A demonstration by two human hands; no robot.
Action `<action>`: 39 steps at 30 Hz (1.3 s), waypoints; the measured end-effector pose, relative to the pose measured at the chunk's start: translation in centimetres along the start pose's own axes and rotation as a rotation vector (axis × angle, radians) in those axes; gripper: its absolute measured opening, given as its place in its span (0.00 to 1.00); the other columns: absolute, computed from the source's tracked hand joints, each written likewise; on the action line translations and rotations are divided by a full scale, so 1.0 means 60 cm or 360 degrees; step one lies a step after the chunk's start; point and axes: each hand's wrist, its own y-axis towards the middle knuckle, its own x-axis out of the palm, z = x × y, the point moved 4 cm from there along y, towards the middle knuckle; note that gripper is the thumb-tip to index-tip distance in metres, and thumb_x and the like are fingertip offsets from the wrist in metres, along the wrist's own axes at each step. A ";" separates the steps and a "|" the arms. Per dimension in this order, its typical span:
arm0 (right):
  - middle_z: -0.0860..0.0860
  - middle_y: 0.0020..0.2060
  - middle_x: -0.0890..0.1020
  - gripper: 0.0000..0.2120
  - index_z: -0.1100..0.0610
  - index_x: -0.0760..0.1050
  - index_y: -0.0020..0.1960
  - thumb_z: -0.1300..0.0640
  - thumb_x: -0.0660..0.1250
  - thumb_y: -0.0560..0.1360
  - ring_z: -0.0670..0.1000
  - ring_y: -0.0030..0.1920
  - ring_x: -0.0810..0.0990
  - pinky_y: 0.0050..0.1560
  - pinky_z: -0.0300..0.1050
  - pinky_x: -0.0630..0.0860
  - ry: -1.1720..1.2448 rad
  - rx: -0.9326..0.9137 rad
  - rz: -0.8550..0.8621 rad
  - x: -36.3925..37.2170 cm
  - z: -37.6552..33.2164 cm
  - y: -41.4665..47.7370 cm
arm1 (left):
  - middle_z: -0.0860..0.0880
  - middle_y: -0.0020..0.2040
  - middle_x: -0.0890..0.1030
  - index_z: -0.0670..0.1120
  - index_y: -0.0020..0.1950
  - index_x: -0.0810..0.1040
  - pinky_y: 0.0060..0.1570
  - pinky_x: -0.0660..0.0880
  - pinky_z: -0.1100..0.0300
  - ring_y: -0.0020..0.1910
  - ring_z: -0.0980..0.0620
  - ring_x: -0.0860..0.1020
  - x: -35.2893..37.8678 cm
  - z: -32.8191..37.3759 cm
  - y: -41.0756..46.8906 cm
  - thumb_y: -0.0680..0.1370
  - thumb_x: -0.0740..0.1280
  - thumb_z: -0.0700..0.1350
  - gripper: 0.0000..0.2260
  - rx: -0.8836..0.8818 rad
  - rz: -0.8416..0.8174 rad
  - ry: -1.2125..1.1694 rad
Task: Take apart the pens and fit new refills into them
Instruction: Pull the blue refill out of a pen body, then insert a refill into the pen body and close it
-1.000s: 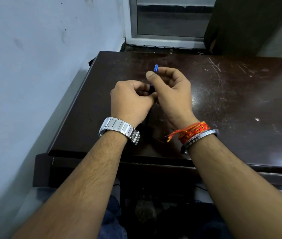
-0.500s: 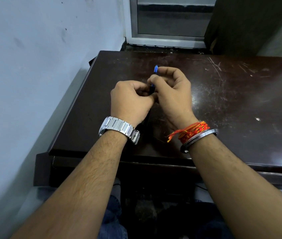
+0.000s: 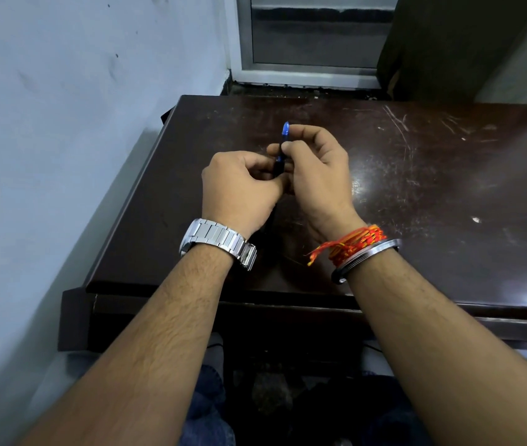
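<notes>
A blue pen (image 3: 281, 146) stands nearly upright between my two hands, above the dark brown table (image 3: 433, 188). Its rounded blue end pokes out at the top. My left hand (image 3: 239, 191) has its fingers curled round the pen's lower part. My right hand (image 3: 317, 175) pinches the upper part between thumb and fingertips. Most of the pen's length is hidden behind my fingers. No loose refills or other pens show on the table.
The table's left edge runs close along a pale blue wall (image 3: 62, 123). A framed panel (image 3: 313, 40) and a dark curtain (image 3: 449, 43) stand behind the table. The tabletop carries scratches and one small white speck (image 3: 476, 219).
My right thumb has shifted on the pen, baring more of the blue barrel between my hands. Both hands stay in the same spot.
</notes>
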 end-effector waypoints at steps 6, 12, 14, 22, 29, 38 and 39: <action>0.46 0.34 0.81 0.08 0.53 0.78 0.51 0.59 0.74 0.74 0.45 0.36 0.80 0.39 0.44 0.77 -0.0130 -0.0075 0.0049 -0.003 0.002 0.001 | 0.59 0.31 0.83 0.50 0.40 0.87 0.30 0.70 0.75 0.33 0.66 0.81 -0.001 0.001 0.001 0.65 0.77 0.48 0.05 0.0029 -0.0011 0.0028; 0.51 0.38 0.84 0.08 0.53 0.77 0.51 0.65 0.67 0.77 0.45 0.36 0.80 0.42 0.44 0.77 -0.0016 -0.0080 0.0087 -0.006 -0.005 0.005 | 0.60 0.32 0.83 0.54 0.37 0.86 0.33 0.75 0.72 0.34 0.66 0.82 0.006 0.000 -0.001 0.64 0.80 0.49 0.06 0.0000 -0.0038 -0.0024; 0.52 0.39 0.84 0.07 0.55 0.76 0.53 0.65 0.66 0.79 0.42 0.34 0.78 0.41 0.43 0.74 0.0110 -0.0054 0.0143 -0.009 -0.007 0.009 | 0.61 0.30 0.82 0.57 0.33 0.83 0.32 0.72 0.73 0.31 0.67 0.80 0.007 0.002 -0.002 0.64 0.81 0.48 0.08 0.0021 -0.0042 -0.0017; 0.50 0.42 0.85 0.06 0.54 0.76 0.54 0.63 0.66 0.80 0.44 0.33 0.70 0.30 0.39 0.68 0.0532 0.0021 0.0340 -0.035 -0.022 0.018 | 0.62 0.25 0.79 0.56 0.30 0.81 0.29 0.69 0.76 0.27 0.67 0.78 0.003 -0.009 -0.001 0.63 0.77 0.45 0.08 -0.0081 0.0036 0.0020; 0.57 0.39 0.82 0.07 0.57 0.77 0.46 0.68 0.69 0.76 0.46 0.30 0.74 0.29 0.37 0.72 0.0226 0.0220 0.0190 -0.025 0.004 0.018 | 0.57 0.25 0.80 0.52 0.31 0.82 0.32 0.77 0.61 0.27 0.57 0.79 0.002 -0.021 0.007 0.67 0.72 0.48 0.05 -0.0247 0.0162 -0.0096; 0.60 0.37 0.83 0.05 0.64 0.81 0.47 0.70 0.68 0.75 0.50 0.32 0.77 0.35 0.40 0.78 0.0062 0.0414 -0.0190 0.000 0.024 0.009 | 0.44 0.33 0.78 0.51 0.26 0.83 0.24 0.62 0.63 0.21 0.54 0.66 0.004 -0.033 0.014 0.64 0.73 0.48 0.07 -0.0687 -0.0042 -0.0561; 0.61 0.38 0.83 0.05 0.64 0.81 0.48 0.70 0.68 0.75 0.51 0.32 0.78 0.35 0.41 0.78 0.0053 0.0430 -0.0186 -0.001 0.026 0.009 | 0.42 0.35 0.78 0.49 0.27 0.82 0.23 0.61 0.64 0.21 0.53 0.65 0.005 -0.033 0.013 0.64 0.73 0.48 0.07 -0.0727 -0.0064 -0.0588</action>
